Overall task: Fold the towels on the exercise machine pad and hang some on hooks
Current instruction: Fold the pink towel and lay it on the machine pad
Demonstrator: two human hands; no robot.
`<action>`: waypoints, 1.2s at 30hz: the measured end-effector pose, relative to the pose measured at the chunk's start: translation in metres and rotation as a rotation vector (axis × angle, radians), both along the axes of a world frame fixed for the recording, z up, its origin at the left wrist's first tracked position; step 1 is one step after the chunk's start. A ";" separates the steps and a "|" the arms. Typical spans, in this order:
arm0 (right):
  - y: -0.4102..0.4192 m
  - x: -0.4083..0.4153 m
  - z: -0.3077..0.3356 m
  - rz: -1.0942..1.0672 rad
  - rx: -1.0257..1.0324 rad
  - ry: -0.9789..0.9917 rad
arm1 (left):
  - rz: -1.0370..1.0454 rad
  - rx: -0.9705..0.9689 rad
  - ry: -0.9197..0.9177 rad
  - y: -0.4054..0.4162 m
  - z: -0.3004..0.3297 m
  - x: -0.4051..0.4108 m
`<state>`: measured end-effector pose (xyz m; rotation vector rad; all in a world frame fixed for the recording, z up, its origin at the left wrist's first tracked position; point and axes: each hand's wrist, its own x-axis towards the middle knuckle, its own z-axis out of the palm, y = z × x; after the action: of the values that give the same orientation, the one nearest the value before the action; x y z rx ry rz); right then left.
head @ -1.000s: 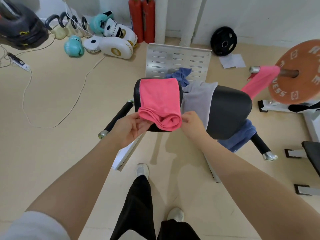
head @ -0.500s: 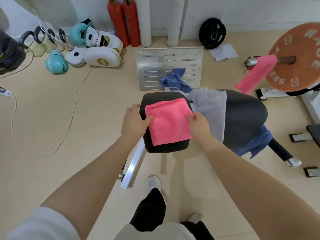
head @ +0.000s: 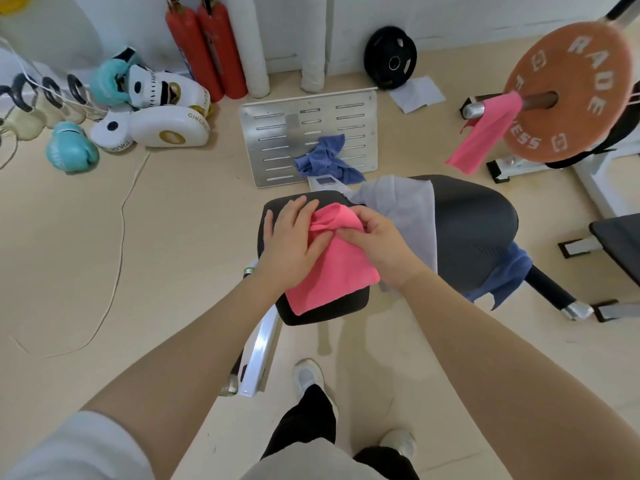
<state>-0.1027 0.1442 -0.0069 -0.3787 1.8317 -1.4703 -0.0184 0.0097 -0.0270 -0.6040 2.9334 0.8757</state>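
Two hands work one pink towel [head: 337, 268] on the small black pad [head: 325, 308] of the exercise machine; that pad serves as landmark below.

Left hand [head: 291, 240]: fingers straight and spread, palm flat on the towel's left part, over the pad's far left corner. It presses, it does not pinch.

Right hand [head: 375, 242]: fingers curled, pinching a bunched fold of the towel near the pad's far edge. The raised cloth sits between the two hands, just beside the left thumb.

Pink towel: covers most of the pad's top, near corner lying toward the pad's front right edge. It looks already folded down to a small square.

Step in hand, by judgement: another fold of this towel, the right hand carrying the pinched edge across while the left pins the rest. The next move likely calls for laying that edge flat and square, then smoothing.

Other towels: a grey towel [head: 405, 211] just right of the pad, draped on the larger black seat [head: 474, 230]; a blue towel [head: 502, 277] hanging off that seat's far side; another blue one [head: 327, 161] crumpled beyond the pad on a slotted metal plate [head: 277, 133]; a second pink towel [head: 485, 133] hung on a barbell end, well apart to the right.
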 end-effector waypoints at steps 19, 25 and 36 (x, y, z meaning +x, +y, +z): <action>0.050 0.021 -0.026 0.027 0.391 -0.113 | 0.129 -0.170 -0.263 0.000 -0.011 -0.018; 0.063 0.031 0.015 0.059 0.300 0.174 | 0.181 -0.021 -0.234 0.015 0.008 -0.001; 0.125 0.075 0.070 0.139 0.060 0.316 | -0.309 0.503 -0.057 0.112 0.093 0.057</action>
<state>-0.0275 0.2689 0.0631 -0.7280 2.0433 -1.3146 0.0387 0.1221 0.0660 -0.1375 2.4991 1.4383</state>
